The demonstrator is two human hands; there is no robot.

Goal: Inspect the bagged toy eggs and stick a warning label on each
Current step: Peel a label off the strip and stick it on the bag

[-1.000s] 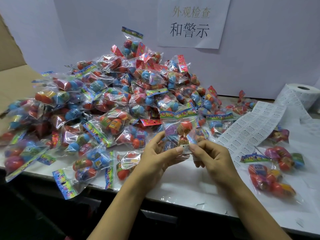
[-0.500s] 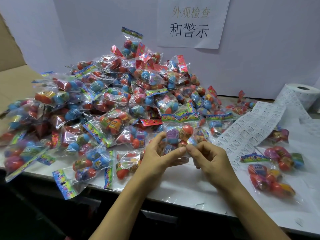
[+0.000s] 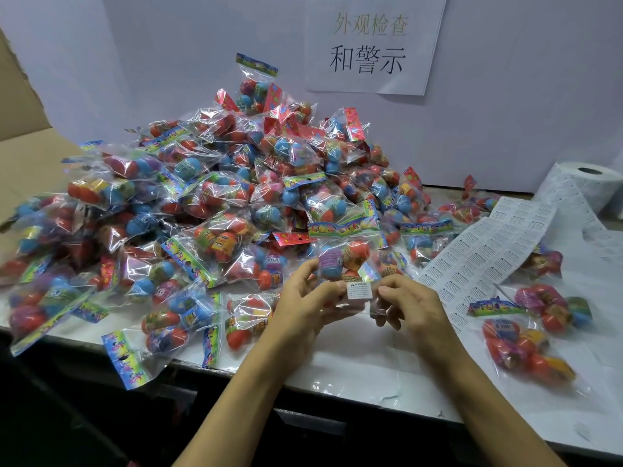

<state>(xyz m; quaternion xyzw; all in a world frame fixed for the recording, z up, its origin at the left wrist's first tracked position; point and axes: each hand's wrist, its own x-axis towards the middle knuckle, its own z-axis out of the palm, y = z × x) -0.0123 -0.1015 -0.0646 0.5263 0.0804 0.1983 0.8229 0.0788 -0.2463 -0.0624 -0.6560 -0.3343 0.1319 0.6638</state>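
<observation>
Both hands, left (image 3: pixel 303 308) and right (image 3: pixel 409 306), pinch one bag of toy eggs (image 3: pixel 340 261) between them; warning label (image 3: pixel 359 290) stuck at its lower edge.

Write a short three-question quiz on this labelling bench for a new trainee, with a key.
1. True or false: the warning label is already on the bag that the left hand and right hand hold.
2. Which side of the held bag has the label roll? A. the person's left B. the person's right C. under the big pile
3. Fill in: the two bags set apart from the pile lie near the ____ hand.

Key: 1 true; 2 B; 3 right.
</observation>
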